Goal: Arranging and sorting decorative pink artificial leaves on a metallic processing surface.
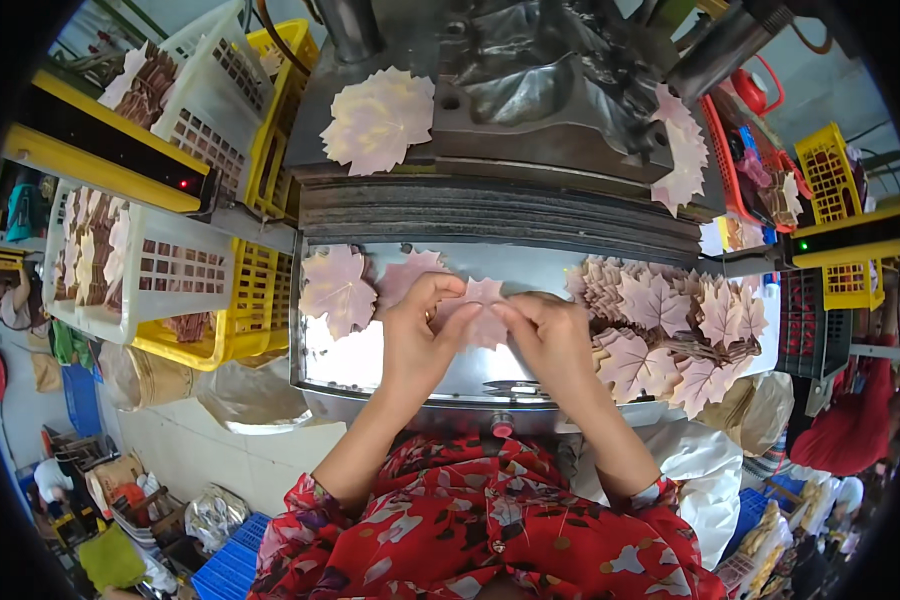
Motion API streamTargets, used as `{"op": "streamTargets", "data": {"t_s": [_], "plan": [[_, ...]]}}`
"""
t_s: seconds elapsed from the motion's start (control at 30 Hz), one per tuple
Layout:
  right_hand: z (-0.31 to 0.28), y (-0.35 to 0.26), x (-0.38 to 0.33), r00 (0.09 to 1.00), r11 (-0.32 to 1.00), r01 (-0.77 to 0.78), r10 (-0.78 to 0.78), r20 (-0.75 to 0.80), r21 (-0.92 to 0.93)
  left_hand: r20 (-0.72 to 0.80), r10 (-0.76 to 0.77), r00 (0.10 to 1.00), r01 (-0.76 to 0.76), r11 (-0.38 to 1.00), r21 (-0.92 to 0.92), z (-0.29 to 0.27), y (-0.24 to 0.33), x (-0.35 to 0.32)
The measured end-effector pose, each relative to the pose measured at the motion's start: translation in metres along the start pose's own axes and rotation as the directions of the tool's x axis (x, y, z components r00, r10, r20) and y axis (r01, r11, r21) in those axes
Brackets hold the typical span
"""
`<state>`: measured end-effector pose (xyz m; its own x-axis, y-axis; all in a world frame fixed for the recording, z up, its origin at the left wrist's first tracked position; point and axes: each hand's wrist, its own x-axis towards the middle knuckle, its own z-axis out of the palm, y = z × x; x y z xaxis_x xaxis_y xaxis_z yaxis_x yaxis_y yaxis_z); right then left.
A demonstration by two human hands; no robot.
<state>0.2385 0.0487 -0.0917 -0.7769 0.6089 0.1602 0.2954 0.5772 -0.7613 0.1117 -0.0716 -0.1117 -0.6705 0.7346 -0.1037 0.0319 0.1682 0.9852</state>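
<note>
My left hand [422, 325] and my right hand [552, 335] meet over a metal tray [450, 378], each pinching a pale pink artificial maple leaf [485, 318] between thumb and fingers. Beside my left hand lie another pink leaf [405, 277] and a larger pink-and-yellow leaf [336, 290]. To the right of my right hand, stacked pink maple leaves [660, 305] spread in overlapping bunches. Small dark snips [515, 389] rest at the tray's near edge, between my wrists.
Beyond the tray stands a press with a dark metal leaf mould [530, 85]; yellowish leaves [380, 120] lie at its left. Yellow sensor bars [110, 150] flank it. White baskets [185, 265] of leaves stand left, and a red button [502, 425] juts out in front.
</note>
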Motion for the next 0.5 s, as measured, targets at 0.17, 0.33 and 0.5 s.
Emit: {"op": "streamTargets", "data": {"t_s": [0.17,0.33,0.5], "plan": [[-0.017,0.011,-0.016,0.996,0.994,-0.093,0.093,0.004,-0.058,-0.002,-0.026,1.000,0.026,0.999,-0.025,-0.015,0.003,-0.015],[-0.040,-0.004,-0.014,0.988,0.985,-0.154,0.154,0.008,0.083,0.029,0.078,0.996,-0.084,0.945,0.317,-0.012,0.012,-0.021],[-0.057,-0.016,-0.008,0.980,0.980,-0.196,0.195,0.039,0.036,0.160,0.318,0.934,-0.350,0.742,0.571,-0.005,0.023,-0.026]]}}
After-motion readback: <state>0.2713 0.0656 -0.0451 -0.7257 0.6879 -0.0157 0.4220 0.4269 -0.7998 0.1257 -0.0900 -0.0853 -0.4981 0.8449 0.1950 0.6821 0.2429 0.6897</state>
